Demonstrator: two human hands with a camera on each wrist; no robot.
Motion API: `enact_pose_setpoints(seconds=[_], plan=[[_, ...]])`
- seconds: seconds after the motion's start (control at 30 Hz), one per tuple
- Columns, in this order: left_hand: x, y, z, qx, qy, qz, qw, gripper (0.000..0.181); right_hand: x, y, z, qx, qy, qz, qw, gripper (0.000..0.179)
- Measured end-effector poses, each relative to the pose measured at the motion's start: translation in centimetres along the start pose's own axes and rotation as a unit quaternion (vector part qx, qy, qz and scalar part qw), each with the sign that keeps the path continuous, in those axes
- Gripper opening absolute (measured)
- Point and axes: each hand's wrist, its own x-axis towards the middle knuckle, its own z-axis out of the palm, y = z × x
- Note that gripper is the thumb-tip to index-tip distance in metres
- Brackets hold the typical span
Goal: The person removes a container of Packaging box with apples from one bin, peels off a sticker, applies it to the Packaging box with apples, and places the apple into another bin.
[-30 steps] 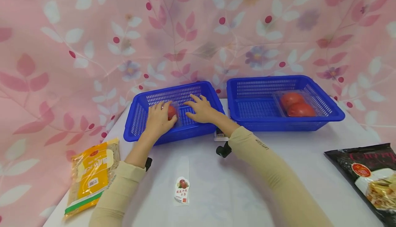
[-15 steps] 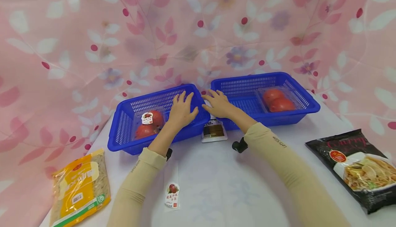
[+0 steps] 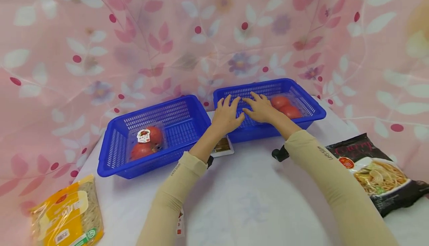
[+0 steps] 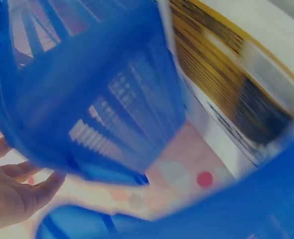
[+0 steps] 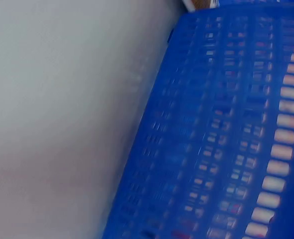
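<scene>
My left hand (image 3: 228, 116) hovers with fingers spread over the left end of the right blue basket (image 3: 270, 127), holding nothing. In the left wrist view, the left hand (image 4: 15, 191) shows beside a blue basket's rim. My right hand (image 3: 263, 108) reaches over the same basket with relaxed fingers, just left of a clear pack of red round fruits (image 3: 290, 111). The right wrist view shows only the slotted basket wall (image 5: 212, 134), not the hand. In the left blue basket (image 3: 187, 130) lies another clear pack of red fruits (image 3: 140, 150), with a white fruit sticker (image 3: 144, 136) on top.
A flat packet (image 3: 223, 148) lies between the baskets, partly behind my left wrist. A yellow bag (image 3: 67, 216) lies front left and a black noodle bag (image 3: 378, 175) on the right. A sticker strip (image 3: 180, 223) is partly under my left forearm. A floral curtain hangs behind.
My left hand has left the fruit pack in the left basket, uncovering its sticker, and moved right. My right hand has also moved right, from the left basket to the right one. The view has turned right.
</scene>
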Motion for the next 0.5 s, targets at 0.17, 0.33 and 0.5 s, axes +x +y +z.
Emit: enact_pose_setpoints(seconds=[0.17,0.33,0.5], plan=[[1.3,2.2,0.9,-0.008,-0.009,0.003,0.9999,0.061,-0.9,2.1,-0.2,-0.008,0.003,0.014,0.9999,0.053],[2.4,3.7,1.7,-0.024,-0.029,0.006,0.9993,0.061,-1.8,4.1,-0.8,0.001,0.0,0.044,0.9991,0.053],[3.4,5.0,2.6,-0.027,-0.051,0.0,0.9984,0.062,-2.7,6.1,-1.5,0.02,0.0,0.068,0.9975,0.052]])
